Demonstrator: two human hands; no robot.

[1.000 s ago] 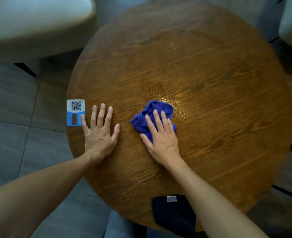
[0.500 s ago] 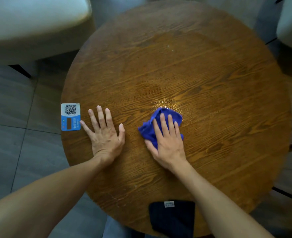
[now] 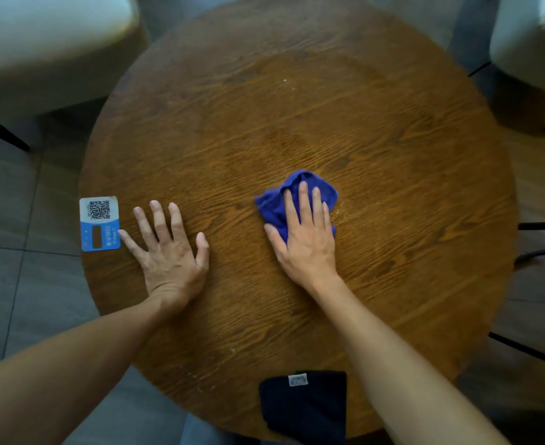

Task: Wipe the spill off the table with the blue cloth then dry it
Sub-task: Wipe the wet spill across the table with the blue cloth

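A crumpled blue cloth [image 3: 276,203] lies near the middle of the round wooden table [image 3: 393,139]. My right hand [image 3: 306,239] presses flat on top of it, fingers pointing away from me, covering its near half. A small wet glint of the spill [image 3: 340,213] shows on the wood just right of the cloth. My left hand [image 3: 168,248] rests flat on the table to the left, fingers spread, holding nothing. A folded dark cloth [image 3: 306,409] with a white label lies at the table's near edge.
A blue and white QR-code card [image 3: 99,223] sits at the table's left edge, beside my left little finger. Pale upholstered seats stand at the back left [image 3: 40,43] and back right [image 3: 534,36]. Grey floor tiles surround the table.
My right hand has slid the blue cloth to the right and a little away, over the wet shiny patch. My left hand has stayed flat in place.
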